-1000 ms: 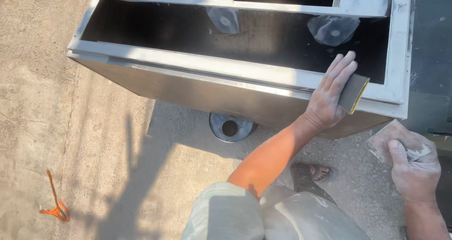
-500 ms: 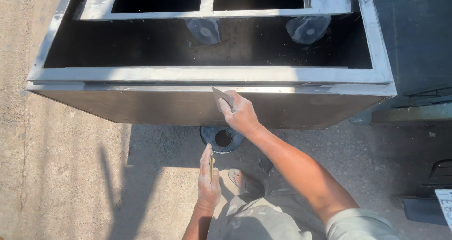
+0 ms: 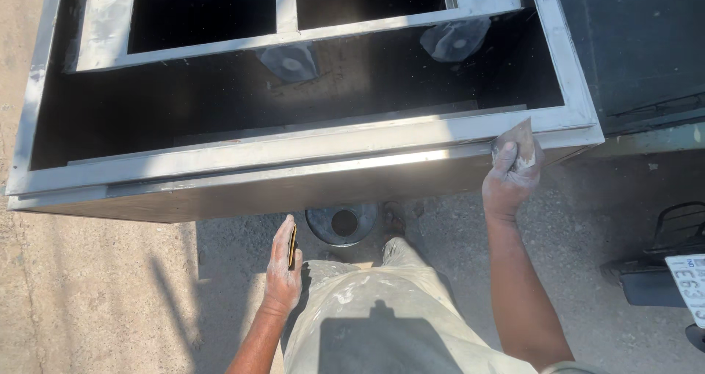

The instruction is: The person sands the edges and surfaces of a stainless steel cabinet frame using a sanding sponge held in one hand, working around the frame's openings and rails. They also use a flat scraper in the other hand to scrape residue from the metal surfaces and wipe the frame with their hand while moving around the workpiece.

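Pressing a folded sandpaper sheet under clenched right fingers flat against the cabinet's pale front rail for bite, left fingers gripping a sanding block idle by the thigh.

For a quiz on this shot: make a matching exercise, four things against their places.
Things:
1. right hand
2. left hand
3. round metal can
4. cabinet frame

Places:
A. on the ground under the cabinet's near edge
B. pressing sandpaper on the frame's near right corner
C. lying on its side on the concrete, open face up
D. low beside the thigh, holding a thin block

Pairs: 1-B, 2-D, 3-A, 4-C
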